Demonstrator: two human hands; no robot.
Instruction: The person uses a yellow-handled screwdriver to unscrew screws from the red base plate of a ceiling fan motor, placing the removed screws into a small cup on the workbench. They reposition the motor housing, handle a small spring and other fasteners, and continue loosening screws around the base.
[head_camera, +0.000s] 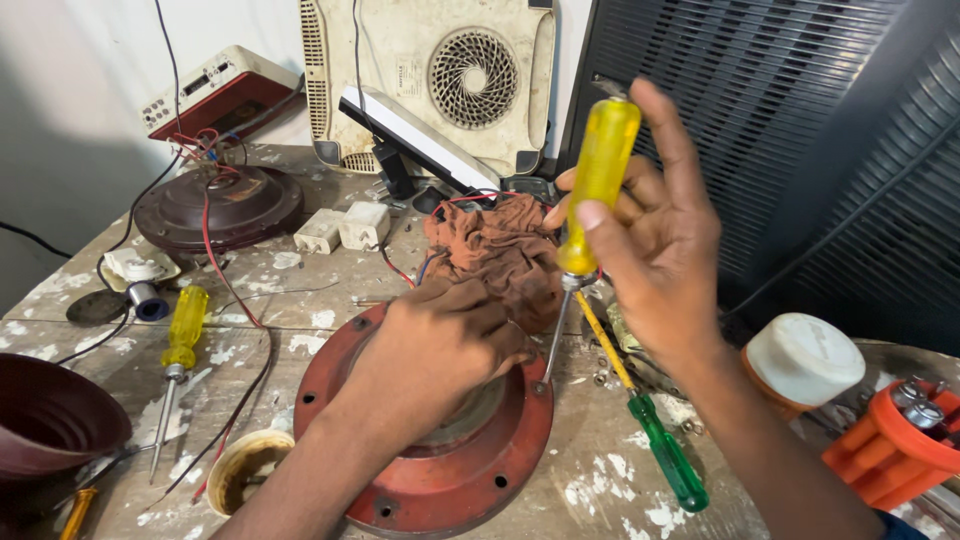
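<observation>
From the head view, the right hand (655, 245) grips the yellow-handled screwdriver (590, 190) upright, its tip set at a bolt hole on the rim of the red round housing (440, 480); the left hand (440, 345) lies flat and closed over the housing's centre, pinning it to the paint-flecked surface (600, 480); the step in hand looks like working a rim screw; the next move calls for steady downward pressure and a straight shaft; a green-handled screwdriver (665, 455) lies just beside the housing, a brown rag (495, 250) behind it, a second yellow screwdriver (180, 345) well to the left.
</observation>
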